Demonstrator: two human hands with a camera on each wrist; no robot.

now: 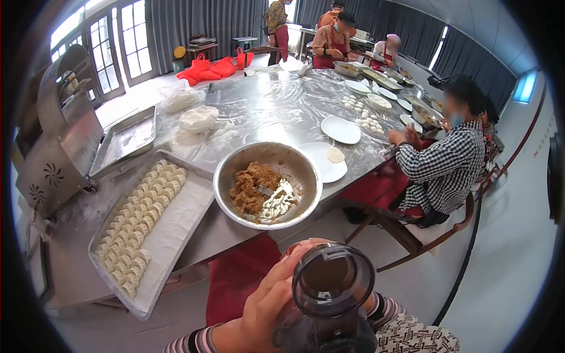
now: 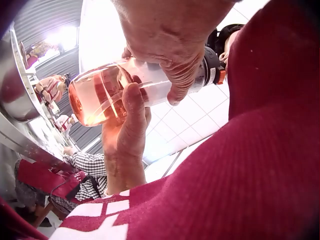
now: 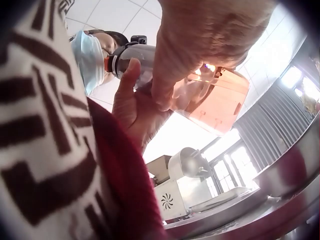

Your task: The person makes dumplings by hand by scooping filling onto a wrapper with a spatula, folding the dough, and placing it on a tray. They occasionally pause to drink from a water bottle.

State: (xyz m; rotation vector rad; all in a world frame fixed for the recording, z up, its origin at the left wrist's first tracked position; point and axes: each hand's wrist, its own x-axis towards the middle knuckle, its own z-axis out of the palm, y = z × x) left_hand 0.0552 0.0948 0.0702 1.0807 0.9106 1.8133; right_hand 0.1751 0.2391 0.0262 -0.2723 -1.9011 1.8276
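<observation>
The left hand [image 2: 167,37] grips the bottle [image 2: 97,95] nearer its lid [image 2: 212,64], the right hand [image 2: 127,127] farther down, probably sharing its weight, beyond the table's [image 1: 259,109] near edge.

Left fingers [image 2: 182,80] grip the bottle [image 2: 152,89] near its black cap [image 2: 212,67]; right fingers [image 2: 133,100] hold it nearer the base. Red apron [image 2: 250,135] noted right of and below the bottle.
</observation>
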